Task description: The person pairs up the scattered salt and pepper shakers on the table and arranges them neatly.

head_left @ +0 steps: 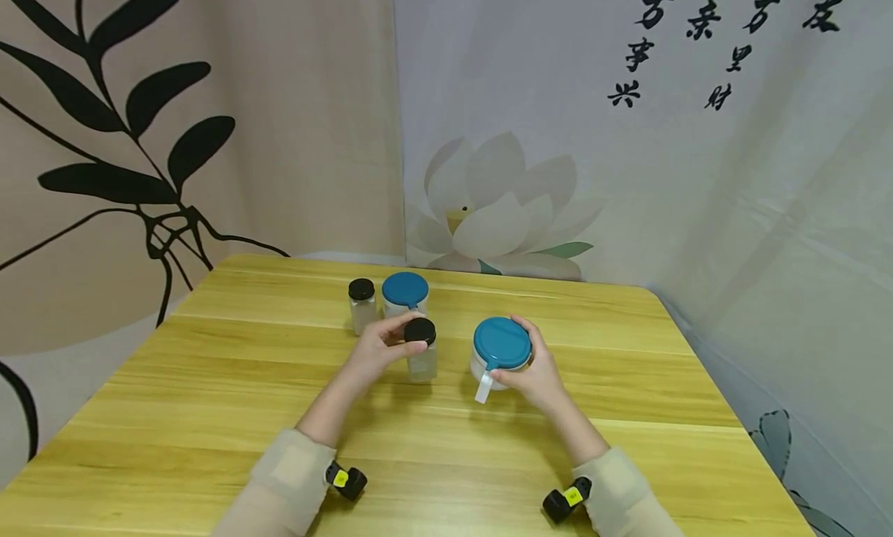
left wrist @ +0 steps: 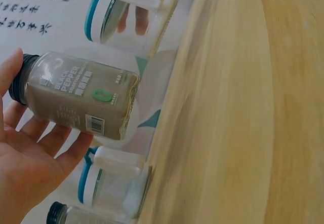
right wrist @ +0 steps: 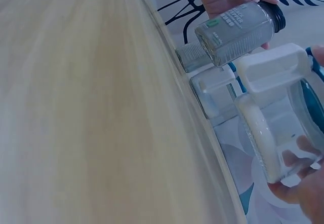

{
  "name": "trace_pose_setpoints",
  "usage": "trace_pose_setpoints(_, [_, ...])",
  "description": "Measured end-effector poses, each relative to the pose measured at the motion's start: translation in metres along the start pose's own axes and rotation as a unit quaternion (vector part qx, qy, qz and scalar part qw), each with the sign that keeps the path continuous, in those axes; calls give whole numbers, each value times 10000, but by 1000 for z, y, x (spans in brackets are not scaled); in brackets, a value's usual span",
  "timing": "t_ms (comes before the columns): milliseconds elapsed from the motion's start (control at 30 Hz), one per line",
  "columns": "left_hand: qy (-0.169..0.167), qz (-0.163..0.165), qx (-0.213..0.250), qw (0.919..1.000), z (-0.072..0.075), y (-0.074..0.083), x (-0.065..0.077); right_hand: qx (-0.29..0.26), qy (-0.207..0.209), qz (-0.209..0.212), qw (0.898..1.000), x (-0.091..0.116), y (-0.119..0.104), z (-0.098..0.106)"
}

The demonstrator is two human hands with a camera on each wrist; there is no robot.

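Note:
My left hand (head_left: 377,352) holds a glass black pepper jar (left wrist: 83,95) by its black lid, with thumb and fingers about it. Greyish powder fills this jar, and its base looks raised off the table. On the right, my right hand (head_left: 537,376) grips a clear seasoning jar (right wrist: 276,127) with a blue lid (head_left: 502,342) and a white handle (right wrist: 273,67). That jar also seems lifted, and a little white stuff lies in its bottom. The two held jars are apart, side by side.
Behind my left hand stand a second blue-lidded jar (head_left: 405,289) and another black-capped shaker jar (head_left: 363,306), close together on the wooden table (head_left: 446,459). A printed curtain (head_left: 314,118) hangs past the table's far edge.

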State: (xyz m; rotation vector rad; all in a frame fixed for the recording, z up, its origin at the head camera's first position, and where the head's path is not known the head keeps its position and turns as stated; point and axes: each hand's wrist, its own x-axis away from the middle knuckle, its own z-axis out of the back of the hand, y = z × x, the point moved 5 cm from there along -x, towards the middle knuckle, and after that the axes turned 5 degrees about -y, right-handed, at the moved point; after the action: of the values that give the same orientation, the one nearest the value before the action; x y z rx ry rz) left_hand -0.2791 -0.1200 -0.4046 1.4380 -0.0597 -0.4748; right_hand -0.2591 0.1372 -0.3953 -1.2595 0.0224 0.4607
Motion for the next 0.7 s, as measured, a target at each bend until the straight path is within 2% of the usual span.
trace_pose_setpoints(133, [-51, -29, 65, 10000, -5, 3, -3, 11, -30, 102, 9999, 0, 3, 4])
trace_pose_setpoints(367, [-83, 52, 88, 9999, -12, 3, -5, -303, -186, 346, 9988, -3, 30, 11])
trace_pose_setpoints(700, [-52, 56, -79, 9999, -20, 4, -7, -494, -302, 528, 9969, -2, 32, 25])
